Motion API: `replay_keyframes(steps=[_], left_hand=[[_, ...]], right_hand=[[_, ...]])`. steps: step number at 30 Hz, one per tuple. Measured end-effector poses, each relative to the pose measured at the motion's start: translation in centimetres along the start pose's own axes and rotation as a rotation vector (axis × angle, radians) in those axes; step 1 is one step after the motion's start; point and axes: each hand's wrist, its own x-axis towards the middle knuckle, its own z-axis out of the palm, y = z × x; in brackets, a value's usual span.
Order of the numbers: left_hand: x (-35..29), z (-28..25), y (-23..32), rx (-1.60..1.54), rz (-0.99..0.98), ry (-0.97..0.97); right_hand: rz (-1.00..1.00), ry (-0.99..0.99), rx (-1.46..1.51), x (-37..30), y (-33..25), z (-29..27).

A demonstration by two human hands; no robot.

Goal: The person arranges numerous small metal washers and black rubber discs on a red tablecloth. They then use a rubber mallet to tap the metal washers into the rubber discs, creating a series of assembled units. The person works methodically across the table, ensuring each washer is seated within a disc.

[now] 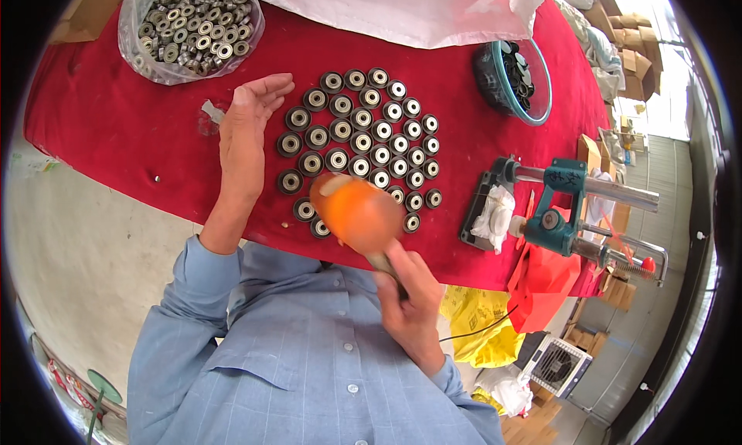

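Note:
My right hand (pixel 412 298) is wrapped round the handle of an orange mallet (pixel 357 213), whose head is smeared by motion. The mallet's head hangs over the near part of a group of black rollers (pixel 337 160) with metal bearings in their middles, and it hides some of them. Whether it touches them I cannot tell. To the left of the group, my left hand (pixel 246 132) stands on its edge with fingers stretched out and nothing in it. The rollers lie flat, close together, on a red cloth (pixel 162 163).
A clear bag of loose metal bearings (pixel 197 31) is at the far left. A teal-rimmed bowl (pixel 545 97) of black rings stands at the far right. Nearer on the right is a green press (pixel 562 205) with a white wrapped bundle (pixel 495 217). White sheeting (pixel 402 12) covers the far side.

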Motion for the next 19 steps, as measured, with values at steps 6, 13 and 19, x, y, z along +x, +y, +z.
replay_keyframes(steps=[6, 13, 19], left_hand=[[-0.1, -0.1, 0.3, -0.009, -0.003, -0.004], [-0.2, 0.0, 0.2, -0.042, -0.014, -0.018], [-0.2, -0.3, 0.0, -0.078, -0.033, -0.012]], right_hand=[[0.058, -0.027, -0.002, 0.7, 0.8, 0.4], [0.142, -0.18, -0.084, -3.3, 0.9, -0.5], [0.031, -0.093, -0.007, -2.4, -0.1, -1.0]])
